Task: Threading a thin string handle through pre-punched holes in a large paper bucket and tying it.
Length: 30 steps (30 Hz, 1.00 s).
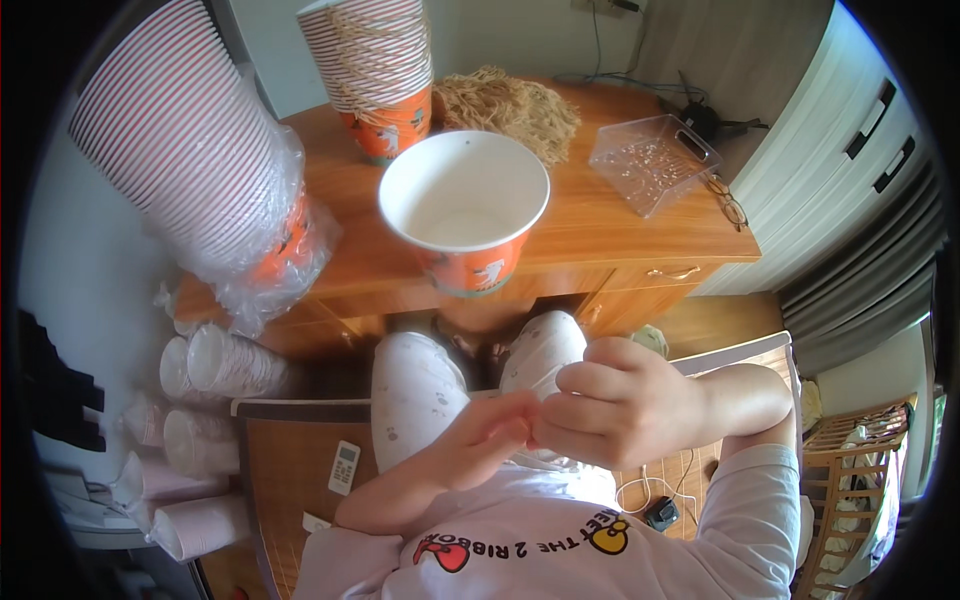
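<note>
My left hand point(488, 438) and my right hand point(622, 402) meet above my lap, fingertips touching. Both are closed in a pinch, and whatever lies between the fingers is hidden or too small to make out. In front of them, at the desk's near edge, a large paper bucket point(472, 268) stands upright, white inside and orange outside with a pale animal print. A small dark hole shows near its far rim. Neither hand touches it. Behind it are a stack of similar buckets point(378, 75) with twine handles and a heap of tan twine cords point(510, 108).
A tall stack of buckets point(190, 150) in clear plastic leans at left. On the wooden desk point(590, 232), a clear tray point(650, 165) holds small bits beside eyeglasses point(733, 205). More wrapped stacks point(215, 362) stand lower left. A white remote point(344, 467) and black charger point(660, 513) lie beside me.
</note>
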Tool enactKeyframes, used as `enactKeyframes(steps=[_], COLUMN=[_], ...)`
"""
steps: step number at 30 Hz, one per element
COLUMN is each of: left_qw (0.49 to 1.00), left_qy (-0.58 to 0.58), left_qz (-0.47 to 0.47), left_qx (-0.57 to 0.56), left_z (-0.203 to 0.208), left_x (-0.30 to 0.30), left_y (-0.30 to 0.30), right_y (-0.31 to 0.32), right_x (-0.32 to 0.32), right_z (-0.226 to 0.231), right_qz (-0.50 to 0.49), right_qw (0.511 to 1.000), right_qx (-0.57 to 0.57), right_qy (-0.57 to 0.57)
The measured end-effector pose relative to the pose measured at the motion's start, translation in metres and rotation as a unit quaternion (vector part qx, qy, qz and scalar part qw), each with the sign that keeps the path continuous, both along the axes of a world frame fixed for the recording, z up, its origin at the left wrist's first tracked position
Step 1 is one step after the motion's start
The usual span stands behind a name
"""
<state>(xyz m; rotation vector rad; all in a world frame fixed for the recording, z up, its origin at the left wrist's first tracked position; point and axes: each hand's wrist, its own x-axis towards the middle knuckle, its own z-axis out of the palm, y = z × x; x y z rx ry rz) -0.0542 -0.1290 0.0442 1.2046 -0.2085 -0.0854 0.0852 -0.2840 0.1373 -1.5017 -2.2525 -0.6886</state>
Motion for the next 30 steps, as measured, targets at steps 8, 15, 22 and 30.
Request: enactKeyframes(steps=[8,15,22,30], left_qw=[0.995,0.980,0.835,0.829], left_qy=[-0.054,-0.109,-0.142,-0.134], left_qz=[0.050,0.098,0.457,0.457], left_qx=[0.063,0.136,0.273,0.294], left_z=[0.012,0.024,0.016,0.011], left_x=[-0.009,-0.012,0.023,0.055], left_y=[0.012,0.021,0.044,0.053], right_y=[0.016,0.028,0.038,0.047], right_x=[0.003,0.003,0.026,0.024], right_z=[-0.004,0.002,-0.008,-0.028], right_qz=[0.005,0.004,-0.021,-0.015], right_qw=[0.997,0.998,0.986,0.980], right_qx=[0.071,0.045,0.001,-0.012], right_qy=[0.004,0.043,0.167,0.199])
